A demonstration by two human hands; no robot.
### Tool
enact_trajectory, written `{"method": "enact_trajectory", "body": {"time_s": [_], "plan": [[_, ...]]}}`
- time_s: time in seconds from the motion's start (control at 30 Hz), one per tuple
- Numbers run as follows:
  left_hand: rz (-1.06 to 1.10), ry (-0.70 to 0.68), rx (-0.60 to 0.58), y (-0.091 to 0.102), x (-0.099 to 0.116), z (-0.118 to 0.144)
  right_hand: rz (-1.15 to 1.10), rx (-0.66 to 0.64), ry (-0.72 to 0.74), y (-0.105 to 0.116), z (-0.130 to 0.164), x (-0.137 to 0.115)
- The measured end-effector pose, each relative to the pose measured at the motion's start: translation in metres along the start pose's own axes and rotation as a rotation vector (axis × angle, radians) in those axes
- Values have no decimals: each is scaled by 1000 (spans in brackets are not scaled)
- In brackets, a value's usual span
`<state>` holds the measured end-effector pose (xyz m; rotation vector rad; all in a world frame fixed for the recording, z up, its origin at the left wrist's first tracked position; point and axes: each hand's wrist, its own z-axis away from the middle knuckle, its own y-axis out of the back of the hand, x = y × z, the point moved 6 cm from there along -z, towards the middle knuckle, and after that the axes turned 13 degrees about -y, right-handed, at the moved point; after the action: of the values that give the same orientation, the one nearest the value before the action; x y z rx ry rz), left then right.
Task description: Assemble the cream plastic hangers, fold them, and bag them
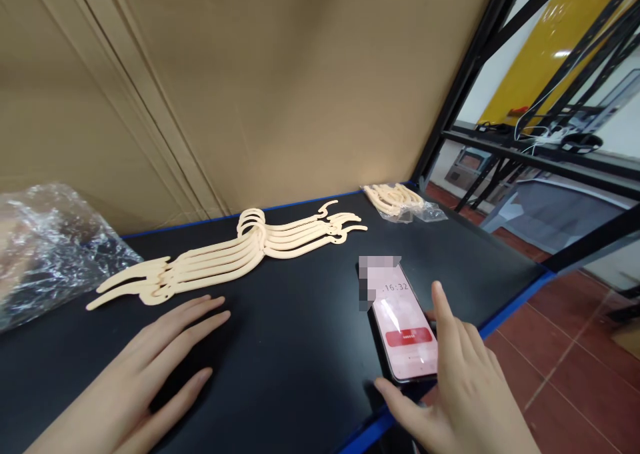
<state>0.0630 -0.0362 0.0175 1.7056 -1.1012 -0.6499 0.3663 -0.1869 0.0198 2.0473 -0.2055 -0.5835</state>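
Observation:
My left hand hovers over the black table with fingers spread, holding nothing. Just beyond its fingertips lies a row of several beige hangers, placed side by side with their hooks curled at the back. My right hand is beside a smartphone, thumb and fingers apart around its lower right part. The phone lies face up by the table's right front edge, its screen lit pink with a red button and running digits. Whether a fingertip touches the phone's right side is hard to tell.
A clear plastic bag sits at the left. More beige hangers in clear wrap lie at the back right corner. Brown cardboard stands behind the table. Black metal shelving rises at the right, above a red tiled floor.

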Motion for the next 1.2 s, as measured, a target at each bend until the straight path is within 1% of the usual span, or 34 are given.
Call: {"method": "enact_trajectory", "body": {"time_s": [0.07,0.23,0.33,0.43,0.53,0.67,0.73,0.77,0.8,0.87,0.93,1.0,1.03,1.07,1.13,1.2], "plan": [[6,-11,-7,0,-1,0,4,24,-12,-2,1,-2],[-80,-146,-69,-1,-4,3,-49,47,-41,-6,3,1],[-111,-156,-77,1,-4,3,-79,48,-47,-6,2,5],[-103,-151,-69,5,0,1,-80,51,-99,-7,-4,18],[-71,-131,-40,9,3,-1,-46,63,-144,-7,-20,45],[-55,-118,-18,13,4,-1,-24,35,-192,-1,-52,99],[-60,-124,-17,14,4,-1,-59,-93,-215,-2,-69,127],[-62,-128,-20,14,4,-1,-68,-80,-239,2,-78,141],[-62,-133,-25,13,5,-1,-69,-107,-231,2,-87,152],[-50,-127,-21,12,6,0,-89,-104,-204,5,-102,169],[-20,-96,8,11,6,1,-134,-113,-168,5,-116,178],[11,-60,38,10,6,2,-162,-103,-130,9,-128,174],[19,-49,43,10,7,2,-164,-67,-107,15,-133,165],[22,-46,39,10,7,3,-168,-22,-81,23,-135,151],[20,-57,5,9,9,4,-222,99,-18,45,-130,110],[26,-91,-63,8,11,4,-390,91,46,60,-109,62]]}}
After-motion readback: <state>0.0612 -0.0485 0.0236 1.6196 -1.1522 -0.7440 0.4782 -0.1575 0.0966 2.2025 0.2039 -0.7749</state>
